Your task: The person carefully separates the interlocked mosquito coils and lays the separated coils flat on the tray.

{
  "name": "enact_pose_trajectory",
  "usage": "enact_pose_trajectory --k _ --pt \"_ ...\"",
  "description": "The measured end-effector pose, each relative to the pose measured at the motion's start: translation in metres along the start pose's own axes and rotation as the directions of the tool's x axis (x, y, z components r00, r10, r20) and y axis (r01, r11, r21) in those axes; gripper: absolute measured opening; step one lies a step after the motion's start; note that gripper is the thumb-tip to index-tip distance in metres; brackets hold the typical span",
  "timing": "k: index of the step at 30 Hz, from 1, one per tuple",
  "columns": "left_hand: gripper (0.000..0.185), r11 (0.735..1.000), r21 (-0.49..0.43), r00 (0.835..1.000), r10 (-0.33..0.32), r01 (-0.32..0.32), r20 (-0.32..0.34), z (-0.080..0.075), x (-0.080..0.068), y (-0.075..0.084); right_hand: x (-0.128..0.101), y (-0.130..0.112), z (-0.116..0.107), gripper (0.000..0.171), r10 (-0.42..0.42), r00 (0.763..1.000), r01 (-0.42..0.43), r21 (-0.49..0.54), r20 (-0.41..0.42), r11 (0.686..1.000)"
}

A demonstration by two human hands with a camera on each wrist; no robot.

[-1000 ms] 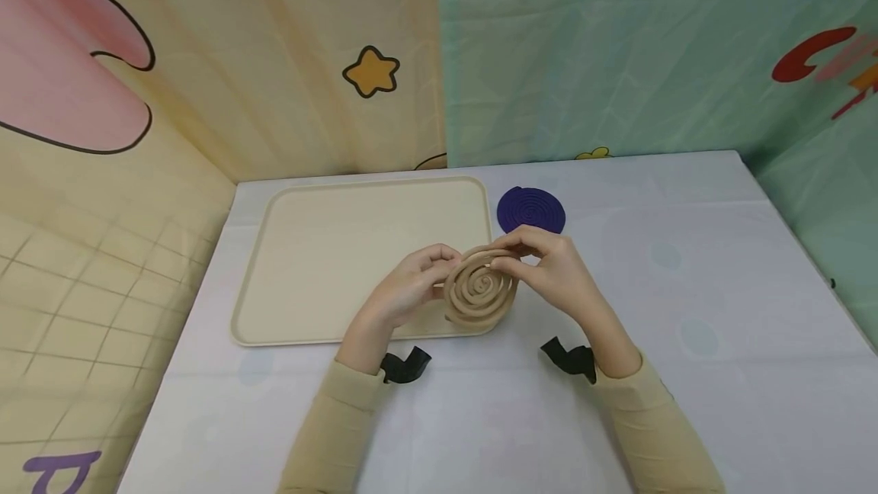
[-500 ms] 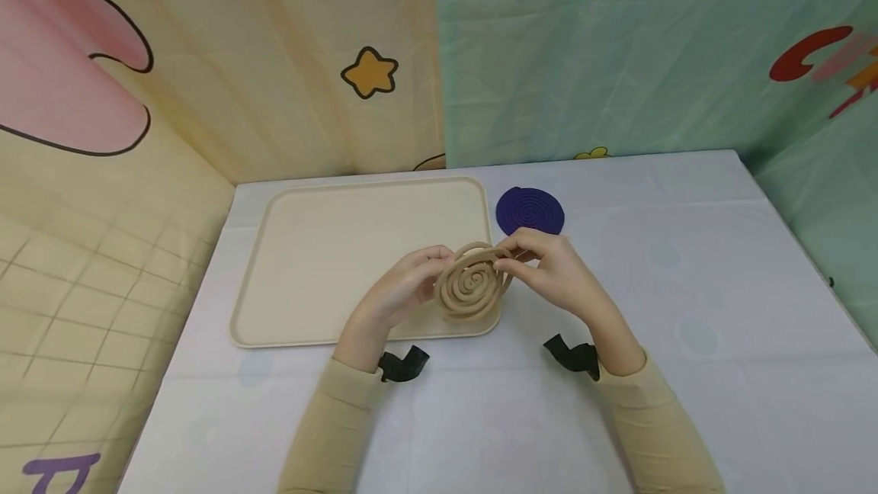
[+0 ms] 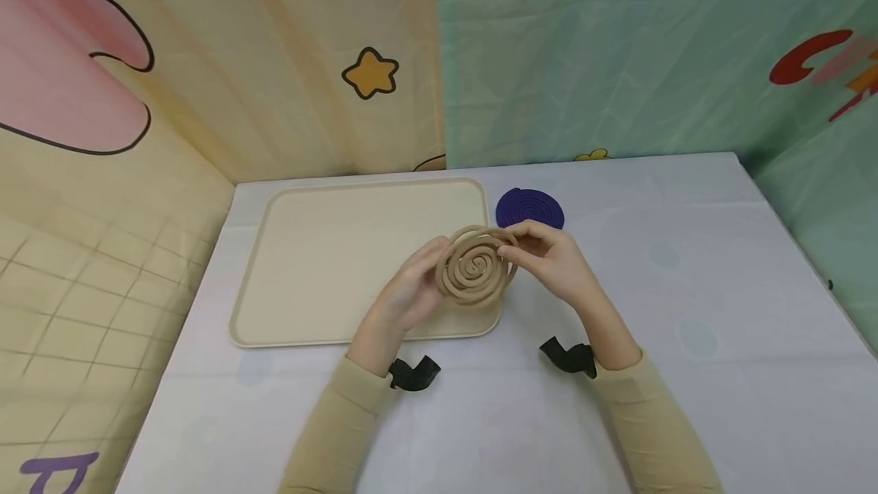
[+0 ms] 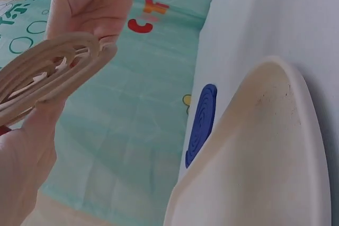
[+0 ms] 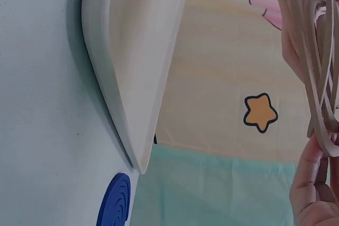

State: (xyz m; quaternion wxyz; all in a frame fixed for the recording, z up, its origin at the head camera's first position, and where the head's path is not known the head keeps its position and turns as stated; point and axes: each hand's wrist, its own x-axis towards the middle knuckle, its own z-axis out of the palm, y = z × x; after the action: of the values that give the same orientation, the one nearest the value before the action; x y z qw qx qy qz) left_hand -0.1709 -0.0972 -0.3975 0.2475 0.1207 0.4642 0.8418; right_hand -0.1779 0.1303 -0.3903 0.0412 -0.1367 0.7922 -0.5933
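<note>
A tan spiral coil [image 3: 473,269] of thick, cord-like strand is held up above the tray's right end, its turns partly spread apart. My left hand [image 3: 414,288] grips the coil's left edge, its fingers partly hidden behind it. With thumb and fingers, my right hand [image 3: 549,254] pinches the outer turn at the upper right. The left wrist view shows the coil [image 4: 47,75] nearly edge-on between both hands. In the right wrist view its loose loops [image 5: 318,67] stretch from the left hand down to the right fingertips [image 5: 312,154].
A cream rectangular tray [image 3: 329,265] lies under and left of the hands. Behind the right hand, a flat purple spiral disc [image 3: 528,206] lies on the white tabletop [image 3: 480,418]. Printed curtains [image 3: 590,52] hang along the back and sides.
Both hands have lifted the coil slightly and turned its face more toward the head view. My left hand has shifted right and reaches further under the coil. Tray and purple disc stay put.
</note>
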Motion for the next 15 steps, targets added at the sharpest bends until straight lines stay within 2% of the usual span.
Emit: enact_pose_trajectory --k 3,6,11,15 --pt "0.021 0.998 -0.043 0.998 0.044 -0.045 -0.039 0.0013 -0.0011 0.0007 0.0014 0.0009 0.0005 0.021 0.061 0.998 -0.062 0.035 0.023 0.997" --pt "0.019 0.998 -0.015 0.997 0.062 -0.063 -0.046 0.0021 -0.0021 0.0023 0.0023 0.0005 0.0015 0.019 0.087 0.996 -0.088 0.042 0.029 0.995" --pt "0.024 0.995 0.092 0.999 0.046 -0.046 -0.003 0.0007 -0.0023 0.0028 0.0021 0.0012 0.0014 0.015 0.053 0.999 -0.053 -0.014 0.001 0.998" --pt "0.027 0.993 0.114 1.000 0.022 -0.020 -0.014 -0.0002 -0.0015 0.0027 0.0019 0.0025 0.0013 0.014 0.013 1.000 -0.013 -0.017 0.023 1.000"
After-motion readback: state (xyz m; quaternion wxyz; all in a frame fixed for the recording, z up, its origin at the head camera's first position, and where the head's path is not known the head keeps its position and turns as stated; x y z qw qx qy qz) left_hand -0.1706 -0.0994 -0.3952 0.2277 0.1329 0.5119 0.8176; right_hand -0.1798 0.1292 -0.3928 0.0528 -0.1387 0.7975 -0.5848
